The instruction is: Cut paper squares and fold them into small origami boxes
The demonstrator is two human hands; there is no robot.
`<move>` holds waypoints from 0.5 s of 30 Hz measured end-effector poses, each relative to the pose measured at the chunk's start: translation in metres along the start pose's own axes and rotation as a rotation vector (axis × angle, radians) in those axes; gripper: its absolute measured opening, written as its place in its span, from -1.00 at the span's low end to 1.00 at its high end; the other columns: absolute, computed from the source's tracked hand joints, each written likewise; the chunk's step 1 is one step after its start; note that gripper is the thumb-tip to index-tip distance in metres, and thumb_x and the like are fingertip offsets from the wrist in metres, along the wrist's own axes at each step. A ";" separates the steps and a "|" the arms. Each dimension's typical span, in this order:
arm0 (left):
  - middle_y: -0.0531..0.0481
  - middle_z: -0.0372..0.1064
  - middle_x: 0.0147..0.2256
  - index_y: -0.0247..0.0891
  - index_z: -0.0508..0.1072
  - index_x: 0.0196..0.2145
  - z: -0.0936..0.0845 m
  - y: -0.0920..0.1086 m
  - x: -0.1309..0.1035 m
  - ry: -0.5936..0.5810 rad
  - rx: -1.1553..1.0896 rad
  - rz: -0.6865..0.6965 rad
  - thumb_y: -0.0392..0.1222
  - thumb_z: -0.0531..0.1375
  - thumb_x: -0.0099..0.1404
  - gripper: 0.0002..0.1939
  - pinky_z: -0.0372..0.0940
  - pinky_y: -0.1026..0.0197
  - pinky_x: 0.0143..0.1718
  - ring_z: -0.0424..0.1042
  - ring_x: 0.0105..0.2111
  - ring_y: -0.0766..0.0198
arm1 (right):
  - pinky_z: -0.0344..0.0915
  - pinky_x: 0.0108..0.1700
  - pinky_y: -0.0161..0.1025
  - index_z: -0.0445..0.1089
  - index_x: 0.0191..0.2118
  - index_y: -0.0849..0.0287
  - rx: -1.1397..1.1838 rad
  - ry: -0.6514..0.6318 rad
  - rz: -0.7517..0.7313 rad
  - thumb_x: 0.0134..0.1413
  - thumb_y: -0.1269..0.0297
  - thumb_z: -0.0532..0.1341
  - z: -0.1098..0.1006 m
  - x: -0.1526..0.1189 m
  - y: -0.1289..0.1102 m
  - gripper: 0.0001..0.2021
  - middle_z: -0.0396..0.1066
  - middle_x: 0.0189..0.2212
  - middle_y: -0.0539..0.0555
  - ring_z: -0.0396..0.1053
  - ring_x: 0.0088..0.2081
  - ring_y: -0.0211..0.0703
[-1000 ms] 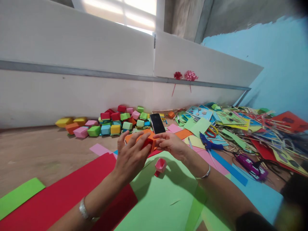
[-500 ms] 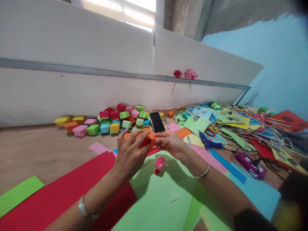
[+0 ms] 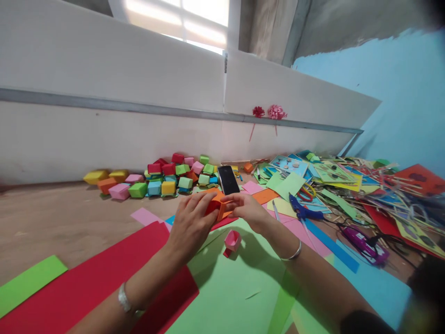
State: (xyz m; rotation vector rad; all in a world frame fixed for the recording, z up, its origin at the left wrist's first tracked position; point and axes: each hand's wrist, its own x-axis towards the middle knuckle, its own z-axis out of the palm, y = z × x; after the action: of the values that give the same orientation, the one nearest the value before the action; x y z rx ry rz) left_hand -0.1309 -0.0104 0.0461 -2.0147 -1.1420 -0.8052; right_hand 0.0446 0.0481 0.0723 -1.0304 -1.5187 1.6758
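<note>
Near frame center, left hand (image 3: 193, 222) gripping orange folded paper piece (image 3: 219, 209), fingers curled over it; right hand (image 3: 245, 208) touching its right side with fingertips. Just below, small pink paper box (image 3: 232, 240) on light green sheet (image 3: 239, 287). Above, black phone (image 3: 228, 180). Center left, colorful paper boxes (image 3: 168, 187) piled. Right, blue glue gun (image 3: 304, 208).
</note>
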 end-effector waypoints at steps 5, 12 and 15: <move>-0.33 0.43 -0.03 -0.28 0.56 -0.22 0.007 0.000 -0.006 -0.062 -0.008 0.055 -0.37 0.16 0.31 -0.82 0.40 0.01 -0.26 0.44 -0.13 -0.06 | 0.31 0.12 0.02 0.26 0.19 0.14 -0.569 -0.067 -0.380 -0.24 0.46 0.39 0.002 -0.004 0.005 -0.25 0.22 0.23 0.24 0.29 0.16 0.09; -0.27 0.47 -0.09 -0.28 0.51 -0.20 0.012 0.004 -0.010 -0.102 -0.231 -0.065 -0.38 0.13 0.31 -0.83 0.45 0.08 -0.24 0.49 -0.17 0.03 | 0.30 0.09 -0.02 0.31 0.13 0.21 -0.820 -0.070 -0.464 -0.07 0.39 0.38 0.007 -0.002 0.011 -0.42 0.42 0.05 0.21 0.38 0.05 0.03; -0.28 0.43 -0.01 -0.25 0.47 -0.14 0.014 -0.001 -0.013 -0.146 -0.349 -0.197 -0.28 0.19 0.28 -0.82 0.46 0.08 -0.26 0.49 -0.13 0.02 | 0.33 -0.01 -0.06 0.34 0.10 0.21 -0.851 -0.079 -0.398 -0.08 0.38 0.38 0.001 0.004 0.014 -0.45 0.46 -0.03 0.18 0.41 -0.03 0.01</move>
State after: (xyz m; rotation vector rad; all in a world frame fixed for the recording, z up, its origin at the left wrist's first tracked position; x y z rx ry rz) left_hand -0.1345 -0.0045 0.0281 -2.3003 -1.3759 -1.0286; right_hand 0.0425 0.0494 0.0584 -0.9557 -2.3827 0.7847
